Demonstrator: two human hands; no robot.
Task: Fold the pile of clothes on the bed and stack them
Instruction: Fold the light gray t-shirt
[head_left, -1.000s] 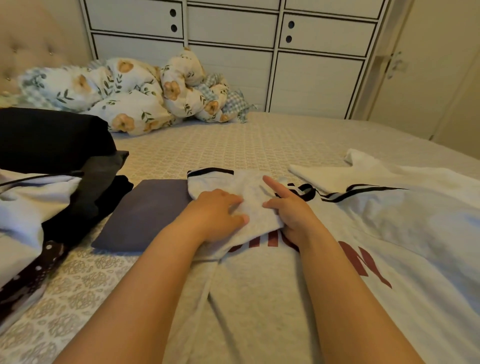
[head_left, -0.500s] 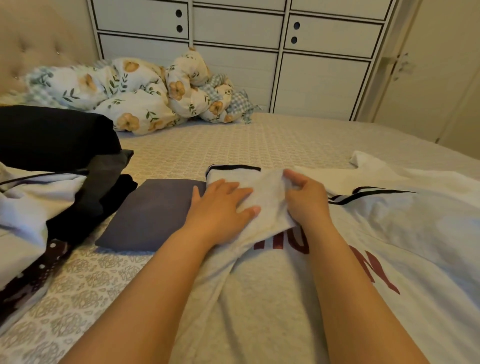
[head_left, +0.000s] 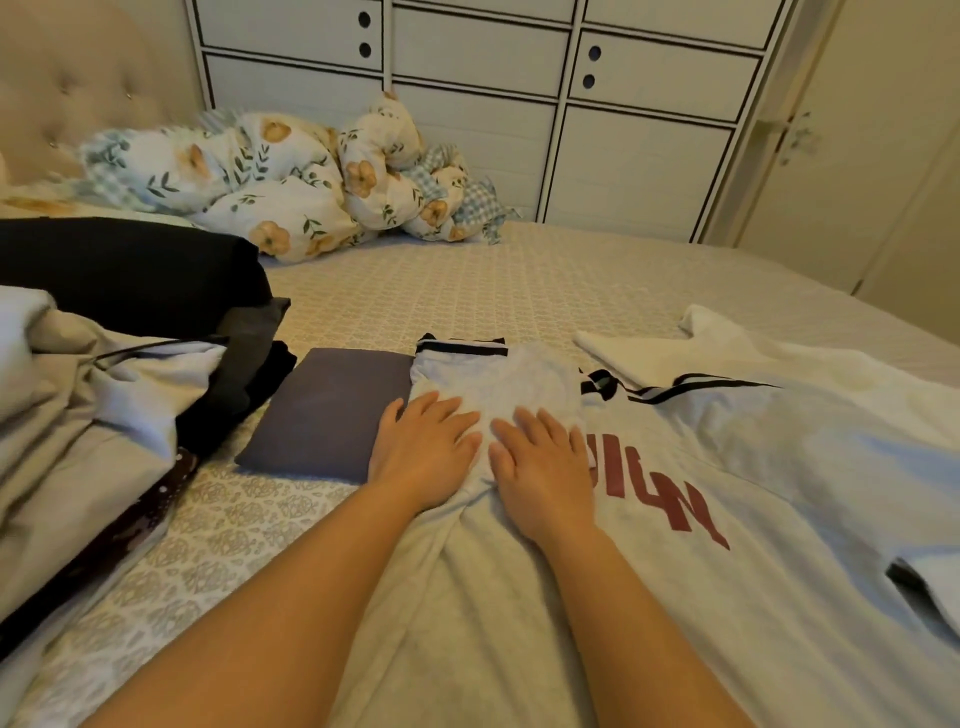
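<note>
On the bed (head_left: 467, 280), head view: left hand (head_left: 423, 441) and right hand (head_left: 543, 460) press flat, fingers spread, on the grey T-shirt's (head_left: 649, 571) folded sleeve, just beside a folded purple garment (head_left: 327, 410); unfolded clothes pile (head_left: 104, 374) lies left.

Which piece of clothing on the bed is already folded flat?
The dark grey square beside the left hand. The lettered shirt is still spread out, the rest heaped.

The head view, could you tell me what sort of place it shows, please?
Most likely a bedroom: a bed with a tufted headboard, a bundled floral duvet, and a white wardrobe behind.
</note>
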